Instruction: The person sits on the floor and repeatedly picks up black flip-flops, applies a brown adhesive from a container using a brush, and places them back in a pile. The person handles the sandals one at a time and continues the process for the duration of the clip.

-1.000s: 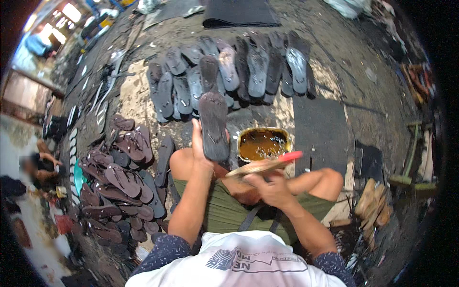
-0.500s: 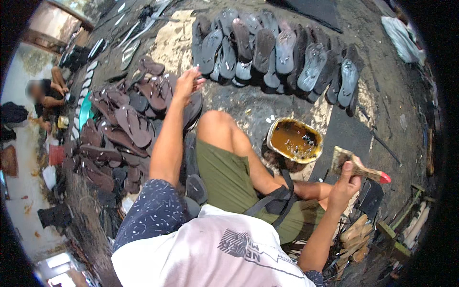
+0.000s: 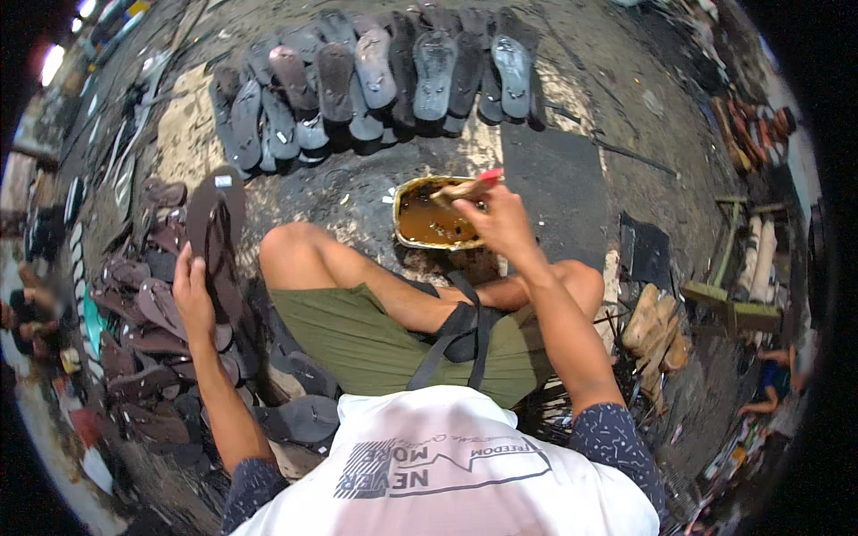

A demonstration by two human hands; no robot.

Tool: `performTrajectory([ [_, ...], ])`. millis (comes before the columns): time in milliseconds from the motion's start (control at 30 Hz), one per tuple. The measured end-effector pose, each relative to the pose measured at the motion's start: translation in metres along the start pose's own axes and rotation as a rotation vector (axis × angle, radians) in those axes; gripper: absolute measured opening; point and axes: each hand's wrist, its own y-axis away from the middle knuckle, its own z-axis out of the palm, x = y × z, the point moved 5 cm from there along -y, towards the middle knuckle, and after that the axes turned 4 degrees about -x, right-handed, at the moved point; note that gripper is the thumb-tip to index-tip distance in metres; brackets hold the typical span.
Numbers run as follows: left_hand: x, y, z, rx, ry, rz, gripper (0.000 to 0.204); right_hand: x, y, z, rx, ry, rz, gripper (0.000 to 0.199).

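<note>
My right hand is closed around a brush with a red-tipped handle. Its bristle end is down at the amber liquid inside a rectangular tub, whose rim is crusted. On the other side, my left hand grips the edge of a dark brown flip-flop, which is raised beside a heap of similar brown flip-flops. The thumb side of that hand lies along the sole; some fingers are hidden behind it.
Overlapping rows of dark flip-flops lie beyond the tub, some with a wet sheen. A black mat is right of it. Wood pieces and a green frame stand further right. Another person is at the far right edge.
My right hand has carried the brush from the right over to the tub. My left hand, empty before, now holds a flip-flop. The view has turned right, shifting the scene leftward.
</note>
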Motion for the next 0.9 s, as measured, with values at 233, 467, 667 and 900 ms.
performTrajectory([
  [233,0.018,0.083,0.062,-0.016,0.077,0.218,0.036,-0.005,0.006,-0.009,0.361,-0.794,-0.239,0.018],
  [467,0.058,0.091,0.089,-0.106,-0.355,0.378,0.055,0.045,0.062,-0.112,0.225,0.403,-0.141,0.021],
  [667,0.106,0.057,0.115,-0.267,0.835,-0.075,0.058,-0.021,0.063,-0.145,0.691,-1.028,-0.005,0.025],
  [900,0.154,0.107,0.226,-0.638,1.507,-0.239,0.054,-0.145,0.042,-0.054,0.393,-0.812,-0.481,0.022],
])
